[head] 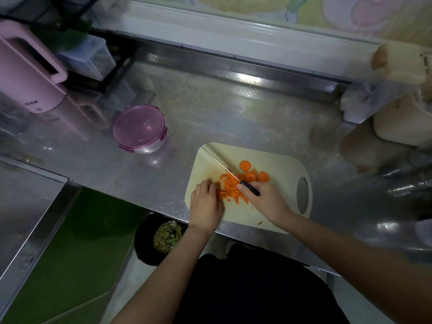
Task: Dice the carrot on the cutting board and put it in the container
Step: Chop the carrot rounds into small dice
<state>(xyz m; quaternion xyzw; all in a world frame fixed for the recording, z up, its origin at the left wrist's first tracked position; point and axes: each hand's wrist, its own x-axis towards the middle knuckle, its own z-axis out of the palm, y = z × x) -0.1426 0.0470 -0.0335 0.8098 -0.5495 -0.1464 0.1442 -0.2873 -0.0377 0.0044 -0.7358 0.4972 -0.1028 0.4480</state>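
Head view looks down on a steel tabletop (222, 118) carrying a cream cutting board (275, 160) at its front edge. Far to the left of the board and farther back stands a pink kettle (30, 73). Between kettle and board, well apart from the board, sits the round container (139, 128) with its pink lid clipped on. Below the board's near left corner, under the tabletop edge, is a black bin (161, 239) holding scraps.

On the board, the right hand (266, 202) is wrapped round the black handle of a knife (224, 168), whose blade runs toward the board's far left corner. The left hand (205, 206) lies knuckles up, fingers bent down onto the diced carrot (230, 188); whether it pinches any cannot be told. Carrot slices (251, 176) lie just beyond the dice, right of the blade.
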